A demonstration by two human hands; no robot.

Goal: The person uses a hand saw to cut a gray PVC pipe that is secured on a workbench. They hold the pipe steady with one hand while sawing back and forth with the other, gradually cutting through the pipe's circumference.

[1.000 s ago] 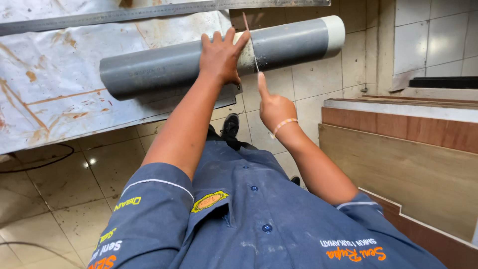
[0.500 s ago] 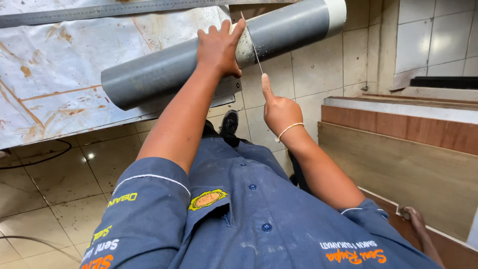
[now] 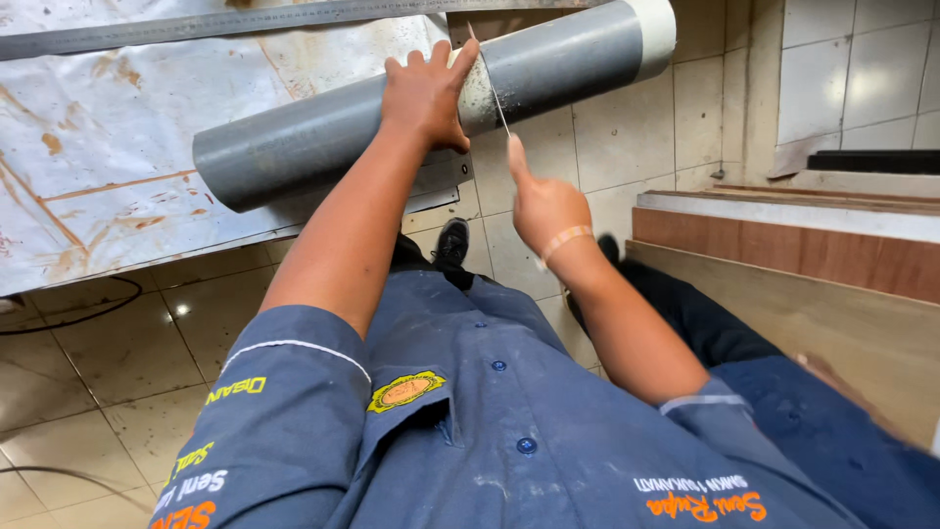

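Gripping: left hand [image 3: 423, 93] lies flat, fingers spread, on the long grey plastic pipe [image 3: 323, 137], upper middle of the frame.
Sawing hand: right hand [image 3: 543, 206] is closed round a thin metal blade [image 3: 493, 88] set against the pipe.
Risk: the smooth round pipe could roll, sending the blade toward the fingers.
Surroundings: stained white sheet [image 3: 108, 167] on the bench, upper left; glossy tiled floor [image 3: 98, 362] below.

Right hand [image 3: 544, 208] is blurring w/ motion, grip on thin saw blade [image 3: 489, 80] unclear. Left palm [image 3: 425, 93] is hiding part of grey pipe [image 3: 323, 137]; steel ruler [image 3: 245, 20] is running off frame's left edge.
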